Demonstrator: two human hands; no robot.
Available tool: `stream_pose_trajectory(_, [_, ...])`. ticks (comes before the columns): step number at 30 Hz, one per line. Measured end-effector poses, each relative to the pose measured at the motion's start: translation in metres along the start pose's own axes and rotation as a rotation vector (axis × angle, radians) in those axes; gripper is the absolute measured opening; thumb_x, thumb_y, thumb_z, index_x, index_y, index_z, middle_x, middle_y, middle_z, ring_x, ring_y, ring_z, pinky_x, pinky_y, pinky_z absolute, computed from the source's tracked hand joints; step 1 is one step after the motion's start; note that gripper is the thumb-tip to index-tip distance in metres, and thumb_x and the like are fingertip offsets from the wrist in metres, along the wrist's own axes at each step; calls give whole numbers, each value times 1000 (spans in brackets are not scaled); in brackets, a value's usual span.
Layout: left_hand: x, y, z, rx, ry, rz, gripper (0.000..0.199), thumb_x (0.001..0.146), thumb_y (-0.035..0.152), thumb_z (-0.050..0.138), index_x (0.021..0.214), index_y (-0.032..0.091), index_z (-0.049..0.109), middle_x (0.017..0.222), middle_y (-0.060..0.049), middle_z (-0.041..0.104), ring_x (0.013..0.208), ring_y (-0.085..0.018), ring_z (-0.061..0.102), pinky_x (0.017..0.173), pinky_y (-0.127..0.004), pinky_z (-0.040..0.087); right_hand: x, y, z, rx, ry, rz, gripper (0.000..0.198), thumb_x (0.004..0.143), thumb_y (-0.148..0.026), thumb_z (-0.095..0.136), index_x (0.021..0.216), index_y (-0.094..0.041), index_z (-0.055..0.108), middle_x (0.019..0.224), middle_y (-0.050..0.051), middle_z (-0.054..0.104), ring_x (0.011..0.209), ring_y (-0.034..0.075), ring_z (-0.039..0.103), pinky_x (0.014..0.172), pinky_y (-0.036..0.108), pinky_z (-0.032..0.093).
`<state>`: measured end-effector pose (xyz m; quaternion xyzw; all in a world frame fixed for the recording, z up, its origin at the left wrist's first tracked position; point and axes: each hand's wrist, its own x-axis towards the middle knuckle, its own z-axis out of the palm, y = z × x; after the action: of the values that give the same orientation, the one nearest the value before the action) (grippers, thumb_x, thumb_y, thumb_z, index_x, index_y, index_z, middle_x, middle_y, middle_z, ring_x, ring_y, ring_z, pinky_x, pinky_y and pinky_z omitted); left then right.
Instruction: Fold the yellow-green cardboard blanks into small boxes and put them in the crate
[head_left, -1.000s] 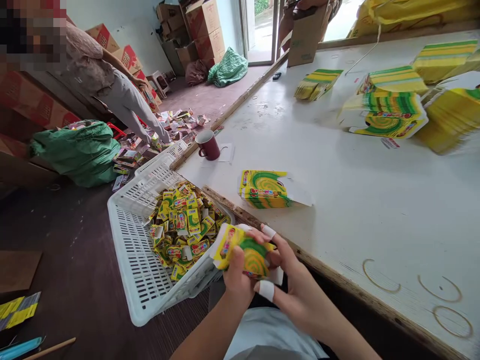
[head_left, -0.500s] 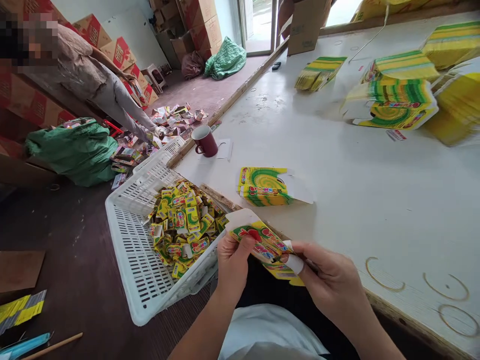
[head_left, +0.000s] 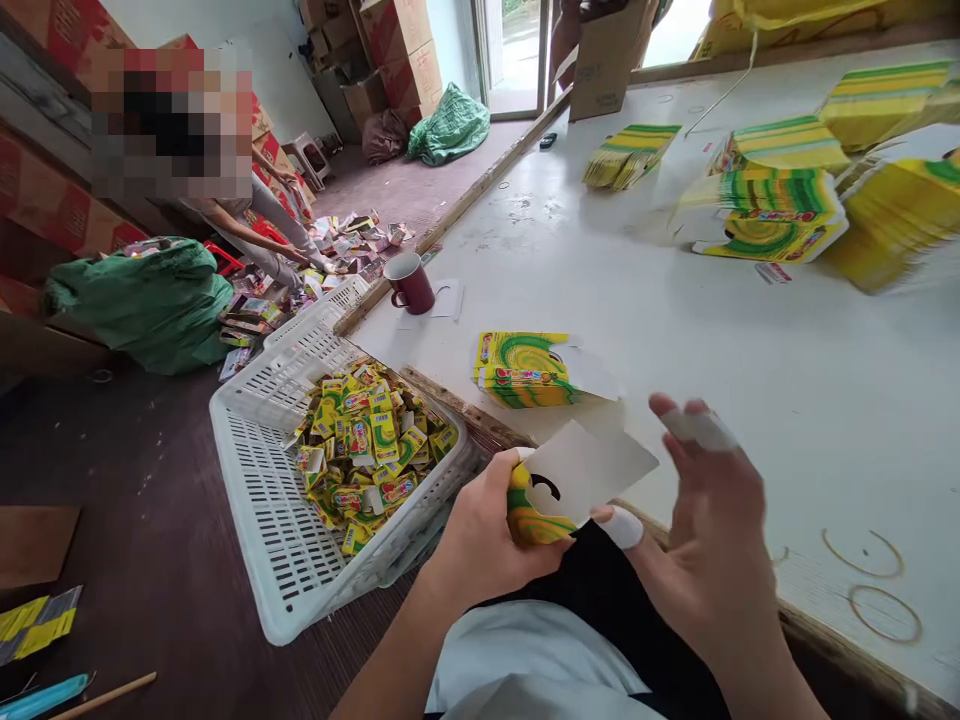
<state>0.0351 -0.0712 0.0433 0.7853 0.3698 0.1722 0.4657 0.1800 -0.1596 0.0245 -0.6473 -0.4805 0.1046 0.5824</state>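
Observation:
My left hand [head_left: 487, 530] is closed around a yellow-and-green printed carton [head_left: 541, 515], its fingers wrapped round the lower part. The carton's white flap or inner side [head_left: 589, 462] faces up and to the right. Just right of it, my right hand [head_left: 705, 530] is raised with thumb and fingers spread, holding nothing; white coverings sit on its thumb and fingertips. Beyond my hands, a stack of flat printed cartons [head_left: 525, 375] lies on the white table [head_left: 720, 360]. To the left stands a white plastic basket [head_left: 259, 500] with many small folded cartons [head_left: 382, 440] in it.
A maroon mug [head_left: 411, 284] stands near the table's left edge. Bundles of flat cartons [head_left: 780, 215] lie at the far right, and rubber bands [head_left: 885, 612] near the front. A co-worker [head_left: 247, 235] bends over scattered boxes beside a green sack [head_left: 150, 305].
My right hand has let go of the carton and opened, moving up and right. In my left hand the carton has turned, now showing its white side. The co-worker has bent down.

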Motion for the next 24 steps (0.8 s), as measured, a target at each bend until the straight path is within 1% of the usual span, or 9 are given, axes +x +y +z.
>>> stream_pose_trajectory(2, [-3, -5, 11, -1, -7, 63, 75, 67, 24, 77, 132, 26, 42, 104, -5, 68, 89, -25, 67, 78, -36, 55, -5, 2, 5, 235, -101, 249, 74, 91, -40, 63, 154, -33, 26, 155, 13, 42, 141, 31, 45, 109, 52, 45])
stream_pose_trajectory(4, [-5, -12, 18, 8, -10, 202, 83, 66, 19, 74, 137, 27, 32, 112, -7, 63, 91, -25, 67, 77, -36, 55, -7, 3, 10, 483, -272, 475, 59, 95, -43, 57, 149, -31, 38, 147, 13, 55, 130, 29, 58, 100, 46, 54])
stream_pose_trajectory(7, [-6, -20, 24, 66, 46, 413, 80, 63, 12, 68, 131, 30, 31, 117, -7, 55, 97, -26, 65, 77, -37, 55, -6, 4, 16, 665, -364, 650, 55, 93, -50, 58, 142, -28, 51, 137, 13, 64, 122, 30, 64, 96, 45, 57])
stream_pose_trajectory(9, [-4, -22, 23, 105, 75, 416, 70, 62, 10, 66, 122, 30, 35, 112, -5, 52, 96, -24, 64, 75, -35, 54, -3, 7, 16, 606, -368, 579, 61, 90, -59, 58, 141, -27, 54, 139, 14, 63, 126, 32, 61, 99, 47, 55])
stream_pose_trajectory(12, [0, -19, 20, 91, -5, 289, 57, 67, 14, 66, 113, 29, 35, 102, -2, 52, 81, -20, 62, 66, -31, 52, -2, 10, 14, 376, -403, 273, 68, 90, -61, 55, 148, -26, 47, 150, 13, 52, 137, 34, 49, 109, 50, 47])
stream_pose_trajectory(14, [3, -16, 21, 26, -54, 219, 58, 72, 18, 64, 119, 28, 30, 101, -3, 54, 79, -20, 62, 67, -33, 53, -5, 11, 15, 215, -422, 71, 60, 97, -43, 53, 154, -31, 36, 157, 9, 42, 143, 30, 43, 113, 47, 43])
stream_pose_trajectory(16, [5, -15, 24, -19, -13, 156, 62, 76, 19, 63, 125, 26, 26, 107, -7, 55, 88, -23, 64, 75, -36, 55, -8, 10, 16, 101, -432, -63, 60, 99, -19, 46, 154, -37, 32, 161, 4, 36, 143, 24, 42, 112, 41, 45])
stream_pose_trajectory(19, [6, -17, 27, 18, 116, 99, 68, 73, 21, 68, 127, 25, 29, 120, -13, 53, 105, -30, 62, 88, -43, 54, -7, 13, 17, 44, -387, -106, 66, 95, -3, 39, 150, -39, 40, 155, 3, 45, 138, 20, 50, 108, 35, 50])
stream_pose_trajectory(24, [4, -20, 11, 201, 156, 46, 56, 63, 12, 70, 114, 24, 49, 110, -9, 64, 104, -31, 63, 91, -49, 51, 0, 21, 10, -26, -298, -140, 64, 96, -9, 46, 154, -34, 34, 156, 11, 43, 140, 25, 47, 105, 39, 52])
